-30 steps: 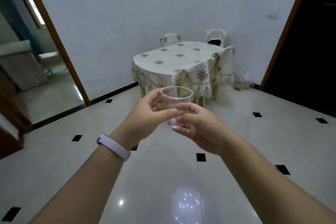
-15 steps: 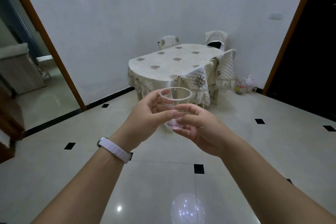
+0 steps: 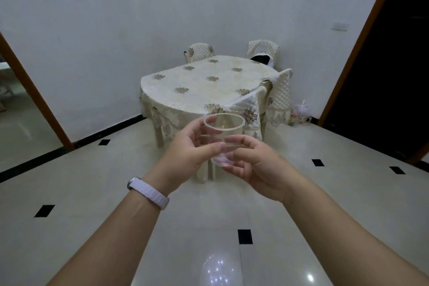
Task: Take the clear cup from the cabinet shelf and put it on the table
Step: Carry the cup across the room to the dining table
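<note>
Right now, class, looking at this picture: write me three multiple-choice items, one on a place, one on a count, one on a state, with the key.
1. Where is the clear cup?
A. On the table
B. Held in the air between both hands
C. On the floor

2. How many chairs with quilted covers show at the table?
A. One
B. Two
C. Four

3. How does the cup stand?
A. Upright, mouth up
B. Upside down
C. On its side

Key: 1 B, the left hand and right hand grip it short of the table. 2 C, two chairs stand behind the table and two at its right edge. 3 A, its open rim faces up.
</note>
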Demonstrator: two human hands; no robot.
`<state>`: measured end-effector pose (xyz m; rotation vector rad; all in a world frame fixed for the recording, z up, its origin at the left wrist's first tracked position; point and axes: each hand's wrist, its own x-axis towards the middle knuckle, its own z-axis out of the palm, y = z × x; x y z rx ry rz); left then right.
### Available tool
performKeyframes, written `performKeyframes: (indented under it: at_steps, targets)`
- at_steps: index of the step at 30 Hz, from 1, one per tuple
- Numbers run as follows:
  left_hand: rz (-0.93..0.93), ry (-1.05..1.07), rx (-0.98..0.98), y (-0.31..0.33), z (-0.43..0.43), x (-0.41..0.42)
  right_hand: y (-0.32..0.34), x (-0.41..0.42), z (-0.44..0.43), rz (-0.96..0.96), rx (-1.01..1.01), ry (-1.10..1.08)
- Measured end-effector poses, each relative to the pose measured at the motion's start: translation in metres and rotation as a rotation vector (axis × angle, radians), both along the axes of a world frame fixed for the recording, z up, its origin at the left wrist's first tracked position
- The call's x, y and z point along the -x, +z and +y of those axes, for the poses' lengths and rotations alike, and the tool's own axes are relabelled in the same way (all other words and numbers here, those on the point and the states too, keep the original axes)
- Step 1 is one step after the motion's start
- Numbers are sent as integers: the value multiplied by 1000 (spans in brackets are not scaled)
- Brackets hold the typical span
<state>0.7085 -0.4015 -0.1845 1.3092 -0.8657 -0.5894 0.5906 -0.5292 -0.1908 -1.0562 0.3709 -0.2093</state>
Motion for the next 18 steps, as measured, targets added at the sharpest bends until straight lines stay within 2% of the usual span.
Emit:
performKeyframes:
  at_steps: [7,18]
  targets:
    - [13,-35,21,12,-32,-84,13,-79,-33,-37,13,-50]
    - [-5,1,-37,4,-84,-163,4,-159,-88,-40,-27,-18]
